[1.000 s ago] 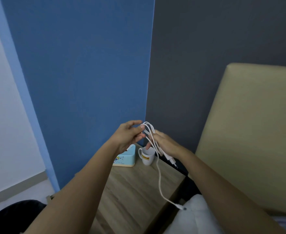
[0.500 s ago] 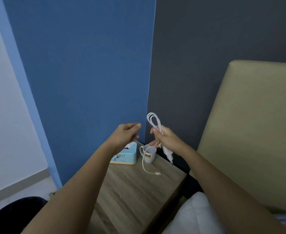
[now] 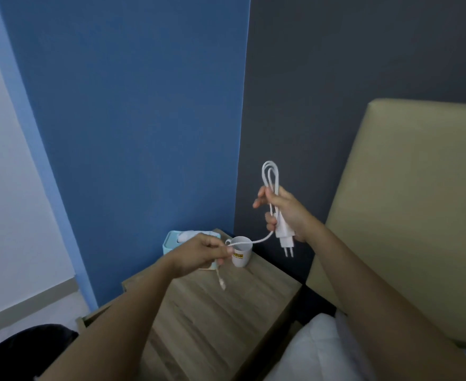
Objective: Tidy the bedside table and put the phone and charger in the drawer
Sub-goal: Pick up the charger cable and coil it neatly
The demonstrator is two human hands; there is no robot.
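A white charger with its coiled cable is held up in my right hand, above the far right corner of the wooden bedside table. The cable loops stick up over my fingers and the plug pins point down. My left hand pinches the loose end of the cable lower and to the left, and the connector dangles below it over the tabletop. No phone is in view, and I cannot make out a drawer.
A light blue tissue box and a white mug stand at the back of the table against the blue wall. A beige headboard and white pillow lie to the right. A dark object sits at the bottom left.
My left hand dropped from beside the coil and took hold of the cable's loose end. My right hand rose and moved right with the coiled charger.
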